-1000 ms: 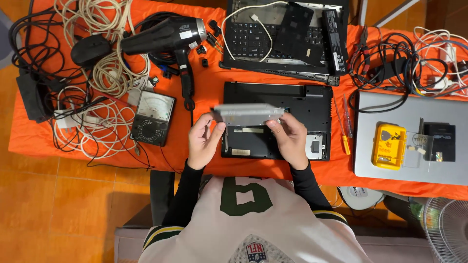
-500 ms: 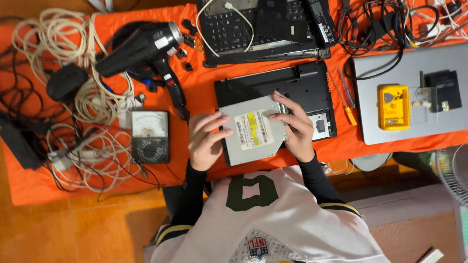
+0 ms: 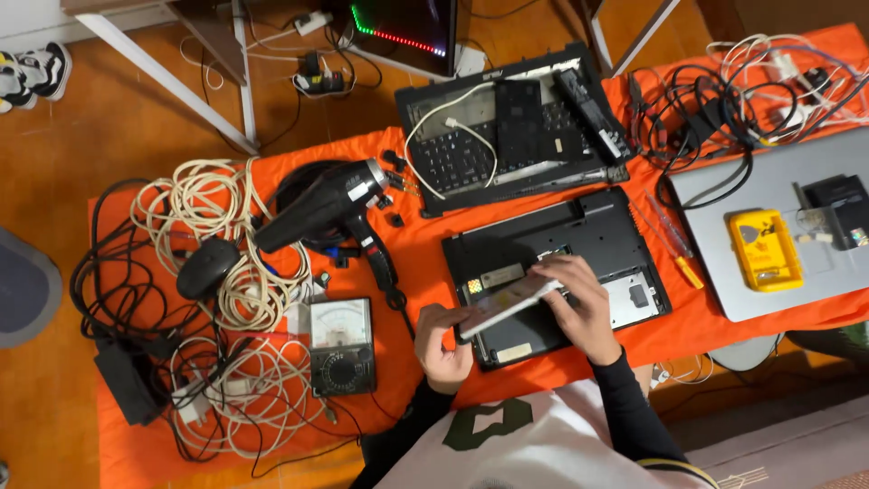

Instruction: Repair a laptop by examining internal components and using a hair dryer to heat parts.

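Note:
My left hand [image 3: 441,346] and my right hand [image 3: 581,302] both hold a flat silver optical drive [image 3: 509,302], tilted edge-on just above the open black laptop base [image 3: 579,237]. The left hand grips the drive's near left end and the right hand covers its right end. The laptop base lies upside down on the orange cloth [image 3: 416,249] with its bay exposed under the drive.
A black hair dryer [image 3: 330,206], an analog multimeter [image 3: 341,346], coiled white cables [image 3: 226,235], a dismantled keyboard shell [image 3: 507,127], a yellow-handled screwdriver [image 3: 674,255], a grey laptop [image 3: 778,263] bearing a yellow box [image 3: 765,249], and tangled black leads [image 3: 697,109].
The drive has turned from label-up flat to edge-on and lowered toward the laptop base. The camera view has shifted, showing more floor at the top.

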